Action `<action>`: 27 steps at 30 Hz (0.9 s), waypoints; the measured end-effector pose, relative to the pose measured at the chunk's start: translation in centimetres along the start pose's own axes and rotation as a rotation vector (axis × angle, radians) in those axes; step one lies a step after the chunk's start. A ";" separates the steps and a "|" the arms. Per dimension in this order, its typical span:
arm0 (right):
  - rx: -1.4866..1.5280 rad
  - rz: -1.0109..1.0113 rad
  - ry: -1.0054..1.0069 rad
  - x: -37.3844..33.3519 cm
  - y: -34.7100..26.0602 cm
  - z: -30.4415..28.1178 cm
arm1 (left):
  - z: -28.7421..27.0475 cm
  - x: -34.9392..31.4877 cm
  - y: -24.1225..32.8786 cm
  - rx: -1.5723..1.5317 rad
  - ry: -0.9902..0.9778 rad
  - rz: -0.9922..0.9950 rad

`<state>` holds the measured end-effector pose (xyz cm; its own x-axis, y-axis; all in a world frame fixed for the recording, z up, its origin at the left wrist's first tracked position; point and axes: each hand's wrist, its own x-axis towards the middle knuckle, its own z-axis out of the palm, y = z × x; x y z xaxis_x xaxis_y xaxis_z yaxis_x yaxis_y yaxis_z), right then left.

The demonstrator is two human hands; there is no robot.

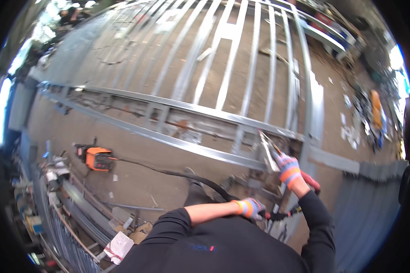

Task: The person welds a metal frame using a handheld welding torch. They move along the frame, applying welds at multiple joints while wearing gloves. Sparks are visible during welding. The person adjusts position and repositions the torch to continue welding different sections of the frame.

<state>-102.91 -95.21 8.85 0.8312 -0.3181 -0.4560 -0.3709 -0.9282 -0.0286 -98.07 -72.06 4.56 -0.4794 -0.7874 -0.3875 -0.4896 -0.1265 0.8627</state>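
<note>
My right hand (289, 169), in an orange and grey-blue glove, closes on a silver V-shaped metal tool (269, 154), which I cannot identify further. Its tip reaches the lower rail of a galvanised steel frame (214, 112). In a matching glove, my left hand (249, 208) is in front of my body, wrapped round a black cable (177, 174) that runs from an orange machine (99, 159) on the floor. Past this hand the cable continues with red fittings toward a red curved part (310, 182) by my right wrist. My left fingertips are partly hidden.
The frame's many upright bars stretch away ahead, with a second rail (186, 145) nearer me. Corrugated grey sheets (368, 204) lie at right. Stacked metal profiles (84, 207) and a white box (119, 247) are at lower left. Bags and scraps (366, 116) litter the far right.
</note>
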 end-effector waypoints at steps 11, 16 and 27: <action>0.068 0.002 0.084 0.4 -0.6 -0.2 | 1.7 0.4 -1.1 0.004 0.039 -0.009; 0.050 0.003 0.061 0.2 -0.7 -1.0 | 1.9 0.4 -1.1 0.021 0.062 0.013; -0.007 0.005 0.028 -0.4 -0.1 -1.0 | 0.3 -0.2 0.2 0.022 -0.039 0.013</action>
<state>-102.83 -95.15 9.90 0.8406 -0.3281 -0.4311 -0.3724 -0.9279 -0.0198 -98.26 -71.77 4.69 -0.5138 -0.7647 -0.3889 -0.4989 -0.1025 0.8606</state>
